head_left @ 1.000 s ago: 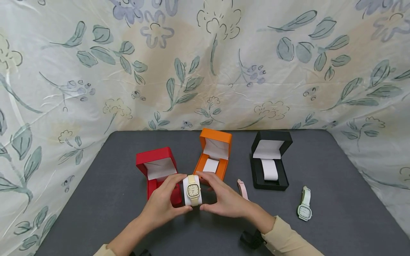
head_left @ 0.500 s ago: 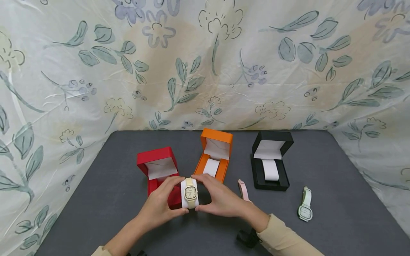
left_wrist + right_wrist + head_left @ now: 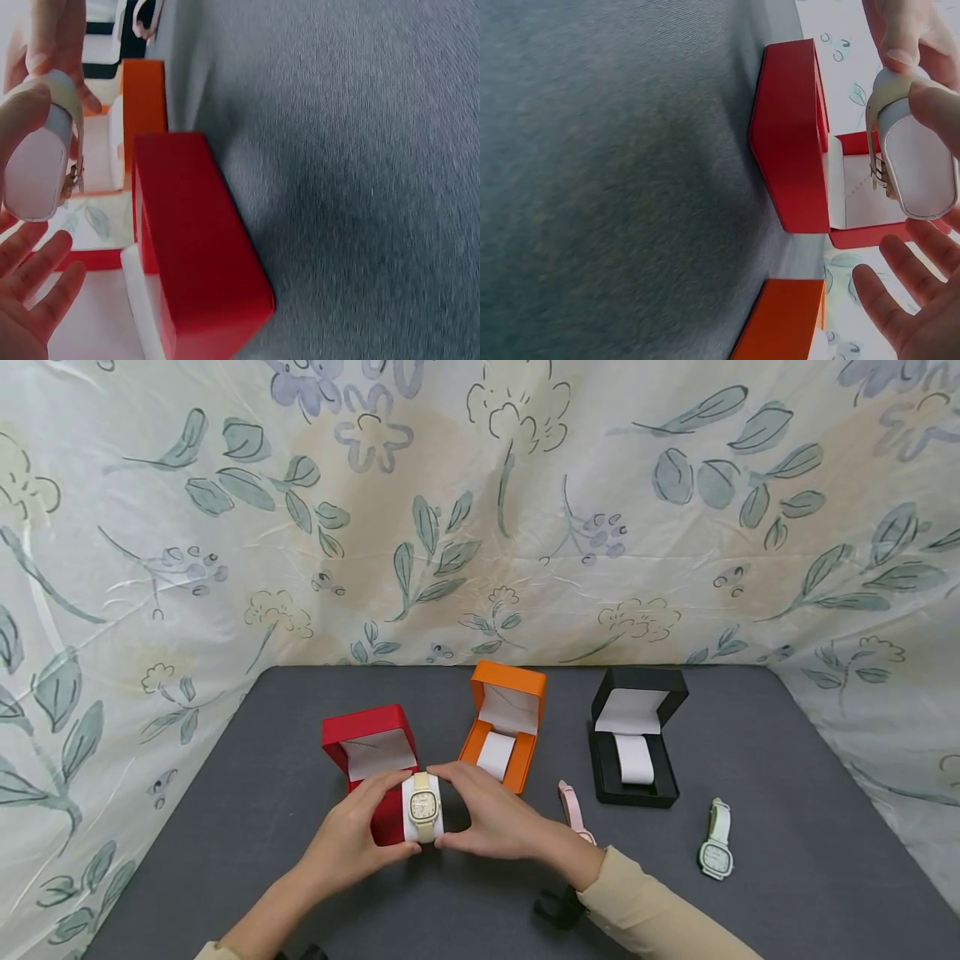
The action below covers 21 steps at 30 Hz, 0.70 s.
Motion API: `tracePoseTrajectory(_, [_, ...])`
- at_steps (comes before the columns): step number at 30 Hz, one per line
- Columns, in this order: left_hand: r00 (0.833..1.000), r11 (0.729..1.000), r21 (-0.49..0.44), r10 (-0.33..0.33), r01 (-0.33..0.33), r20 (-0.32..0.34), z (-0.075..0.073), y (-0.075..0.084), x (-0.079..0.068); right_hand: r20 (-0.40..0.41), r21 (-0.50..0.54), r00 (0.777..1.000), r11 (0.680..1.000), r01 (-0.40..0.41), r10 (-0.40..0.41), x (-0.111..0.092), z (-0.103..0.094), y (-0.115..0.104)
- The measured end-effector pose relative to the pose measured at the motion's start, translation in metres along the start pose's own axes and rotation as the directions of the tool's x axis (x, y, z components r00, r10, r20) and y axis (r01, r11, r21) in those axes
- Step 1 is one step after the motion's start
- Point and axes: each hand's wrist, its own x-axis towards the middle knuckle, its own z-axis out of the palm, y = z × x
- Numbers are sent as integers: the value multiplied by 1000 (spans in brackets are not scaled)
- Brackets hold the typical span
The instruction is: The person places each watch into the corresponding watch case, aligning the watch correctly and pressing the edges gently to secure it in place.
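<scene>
A cream-strapped watch [image 3: 423, 806] with a squarish face is wrapped round a white watch cushion [image 3: 407, 828]. My left hand [image 3: 348, 828] holds the cushion's left side between thumb and fingers, while my right hand [image 3: 493, 814] holds its right side the same way. Both wrist views show the cushion raised above the open red watch box [image 3: 202, 240], with the strap's buckle [image 3: 880, 174] hanging underneath. From the head, the cushion and hands overlap the front of that box and hide part of its red base.
An open orange box [image 3: 519, 760] and an open black box [image 3: 637, 793] stand further right, each with a white cushion inside. A pink watch [image 3: 570, 806] lies near my right forearm, partly covered. A pale green watch [image 3: 716, 843] rests at the right of the grey table [image 3: 787, 760].
Both hands have moved left together with the watch on its cushion, bringing it in front of the red box. The boxes and the other watches stay where they were.
</scene>
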Motion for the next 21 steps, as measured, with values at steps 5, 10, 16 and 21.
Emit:
tracePoseTrajectory(5, [1000, 1000, -10, -16, 16, 2, -7, -6, -2, 1, 16, 1000, 999, 30, -30, 10, 2, -2])
tracePoseTrajectory(10, [1000, 999, -20, -28, 28, 1, -13, -12, -3, 2, 15, 999, 999, 42, -42, 19, 5, -5])
tracePoseTrajectory(16, [1000, 1000, -9, -18, 18, -12, -17, -20, -4, 37, 15, 999, 1000, 15, -15, 29, 8, -9])
tracePoseTrajectory(21, [999, 999, 13, -32, 32, -8, -19, -25, -6, 74, -7, 997, 1000, -8, 8, 36, 11, -10])
